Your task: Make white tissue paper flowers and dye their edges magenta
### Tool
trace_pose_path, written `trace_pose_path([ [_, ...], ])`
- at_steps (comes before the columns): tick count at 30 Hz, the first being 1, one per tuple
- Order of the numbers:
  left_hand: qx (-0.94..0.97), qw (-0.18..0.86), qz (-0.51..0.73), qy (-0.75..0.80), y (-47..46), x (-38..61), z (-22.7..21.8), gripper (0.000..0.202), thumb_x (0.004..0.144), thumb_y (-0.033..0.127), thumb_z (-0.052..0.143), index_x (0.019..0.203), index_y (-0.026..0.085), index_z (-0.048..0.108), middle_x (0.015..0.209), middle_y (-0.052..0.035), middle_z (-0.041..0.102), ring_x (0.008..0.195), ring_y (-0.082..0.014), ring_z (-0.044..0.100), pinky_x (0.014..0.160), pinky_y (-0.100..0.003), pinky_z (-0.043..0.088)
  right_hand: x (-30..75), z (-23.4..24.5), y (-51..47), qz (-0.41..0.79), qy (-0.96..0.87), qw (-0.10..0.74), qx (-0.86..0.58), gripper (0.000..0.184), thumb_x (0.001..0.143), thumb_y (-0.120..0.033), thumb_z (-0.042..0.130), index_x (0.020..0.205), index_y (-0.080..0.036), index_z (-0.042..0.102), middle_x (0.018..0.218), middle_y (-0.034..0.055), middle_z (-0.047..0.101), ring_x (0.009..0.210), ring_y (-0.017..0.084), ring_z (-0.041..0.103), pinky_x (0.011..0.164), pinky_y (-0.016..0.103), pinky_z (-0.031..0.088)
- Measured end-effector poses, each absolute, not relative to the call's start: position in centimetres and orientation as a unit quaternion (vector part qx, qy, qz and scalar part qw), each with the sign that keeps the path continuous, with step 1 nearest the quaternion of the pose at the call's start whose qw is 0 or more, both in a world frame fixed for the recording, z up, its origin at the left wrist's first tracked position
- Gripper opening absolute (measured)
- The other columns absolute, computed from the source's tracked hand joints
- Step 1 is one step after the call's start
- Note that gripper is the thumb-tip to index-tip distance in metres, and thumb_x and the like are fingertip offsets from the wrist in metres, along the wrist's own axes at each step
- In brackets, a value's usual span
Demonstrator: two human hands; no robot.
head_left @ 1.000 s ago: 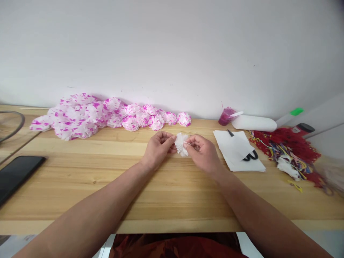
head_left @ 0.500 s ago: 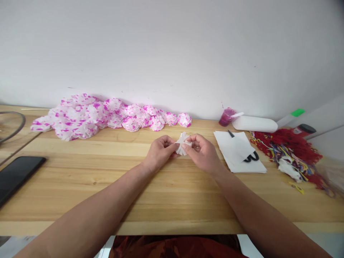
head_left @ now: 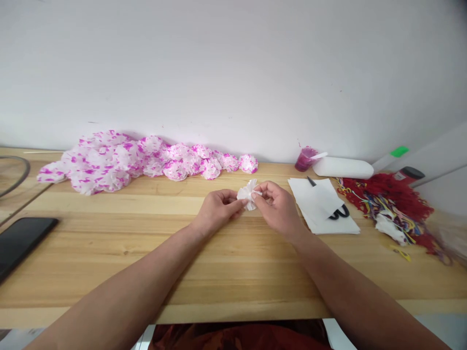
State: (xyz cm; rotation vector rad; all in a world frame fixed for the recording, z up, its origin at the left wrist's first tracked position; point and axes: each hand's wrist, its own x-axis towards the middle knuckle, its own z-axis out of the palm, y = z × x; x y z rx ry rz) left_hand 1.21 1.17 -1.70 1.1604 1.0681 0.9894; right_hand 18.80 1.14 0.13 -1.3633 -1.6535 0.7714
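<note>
A small white paper flower [head_left: 249, 192] with ruffled, fanned-out edges is held between both hands above the table. My left hand [head_left: 221, 209] pinches its left side, thumb in front and fingers partly hidden behind. At the right side, the thumb and fingertips of my right hand [head_left: 276, 206] grip a petal layer near the middle. Behind the hands, along the wall, lies a row of white and magenta paper flowers [head_left: 182, 158], piled higher toward the left.
White paper sheets [head_left: 310, 197] with black-handled scissors [head_left: 340, 212] partly under one lie right of my hands. Beyond are a cup of magenta liquid [head_left: 304, 159], a white roll [head_left: 343, 167] and a tangle of coloured yarn [head_left: 397, 201]. A black phone [head_left: 24, 243] rests at left.
The paper flower has opened out rounder on its left side as my fingers shift on it. The view has turned slightly to the right.
</note>
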Motion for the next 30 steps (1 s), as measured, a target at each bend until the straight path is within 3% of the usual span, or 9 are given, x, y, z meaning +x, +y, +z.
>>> trace_pose_path([
  [5,0.493,0.593,0.436,0.464,1.2,1.2,-2.0,0.032,0.075,0.046,0.077,0.074,0.015,0.070,0.061,-0.0006,0.064,0.050,-0.0094,0.051,0.047,-0.022,0.037,18.7,0.1,1.2,0.319,-0.656,0.420,-0.541,0.010,0.084,-0.031,0.060,0.082,-0.021,0.059,0.072,0.0004,0.068,0.063,0.015,0.061,0.059,0.027,0.045],
  [9,0.471,0.603,0.444,0.466,1.1,1.4,-1.6,0.030,0.075,0.045,0.077,0.076,0.015,0.070,0.063,-0.0013,0.066,0.051,-0.0093,0.053,0.048,-0.021,0.038,18.7,0.1,1.1,0.353,-0.638,0.432,-0.530,0.012,0.083,-0.033,0.061,0.084,-0.022,0.056,0.072,0.0001,0.067,0.065,0.017,0.063,0.059,0.028,0.047],
  [16,0.404,0.638,0.477,0.451,1.2,1.5,-1.8,0.029,0.071,0.039,0.081,0.077,0.014,0.069,0.067,-0.0046,0.071,0.058,-0.0112,0.062,0.057,-0.021,0.048,19.1,0.4,1.4,0.396,-0.588,0.436,-0.554,0.014,0.081,-0.032,0.062,0.075,-0.021,0.056,0.066,-0.0002,0.067,0.064,0.017,0.065,0.065,0.031,0.051],
  [21,0.397,0.604,0.512,0.463,1.5,1.4,-2.0,0.027,0.071,0.038,0.080,0.075,0.014,0.069,0.073,-0.0043,0.072,0.067,-0.0135,0.066,0.067,-0.024,0.053,19.4,0.4,1.8,0.402,-0.577,0.421,-0.572,0.012,0.081,-0.030,0.060,0.074,-0.021,0.056,0.070,0.0004,0.069,0.063,0.017,0.065,0.065,0.031,0.051],
  [25,0.402,0.594,0.520,0.464,1.5,1.3,-2.0,0.028,0.070,0.039,0.081,0.072,0.014,0.067,0.073,-0.0028,0.070,0.068,-0.0144,0.066,0.072,-0.027,0.054,19.6,0.4,1.6,0.314,-0.626,0.432,-0.568,0.003,0.079,-0.024,0.059,0.081,-0.021,0.058,0.076,0.0012,0.069,0.065,0.017,0.064,0.062,0.030,0.050],
  [30,0.407,0.588,0.518,0.470,1.5,1.2,-1.8,0.027,0.071,0.038,0.079,0.073,0.015,0.066,0.071,-0.0020,0.070,0.065,-0.0138,0.064,0.069,-0.026,0.053,19.9,0.2,1.4,0.110,-0.738,0.447,-0.493,0.032,0.074,-0.004,0.053,0.099,-0.022,0.062,0.095,0.0034,0.070,0.081,0.019,0.064,0.072,0.033,0.052],
])
